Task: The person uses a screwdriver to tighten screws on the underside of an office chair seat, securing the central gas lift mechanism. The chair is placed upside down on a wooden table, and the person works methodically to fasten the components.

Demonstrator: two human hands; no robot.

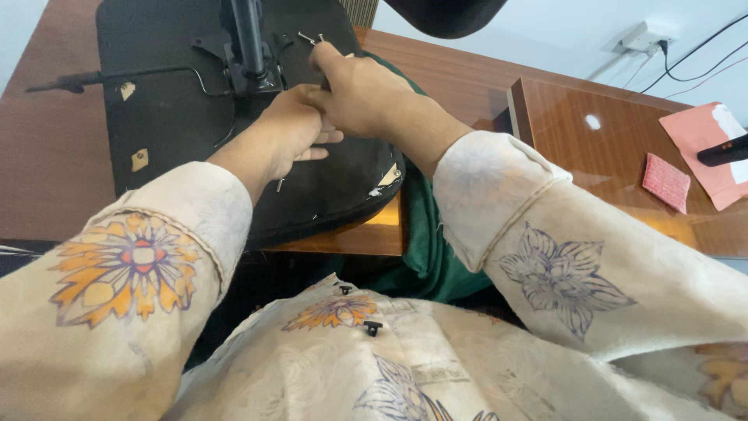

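Right hand [360, 92] clenched on black seat base [171, 109]; left hand [287, 134] fingers loose, touching it.

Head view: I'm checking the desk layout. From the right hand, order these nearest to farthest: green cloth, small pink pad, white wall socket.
From the right hand:
1. Green cloth, directly under and beside the wrist.
2. Small pink pad, on the glossy desk to the right.
3. White wall socket, upper right, on the wall.
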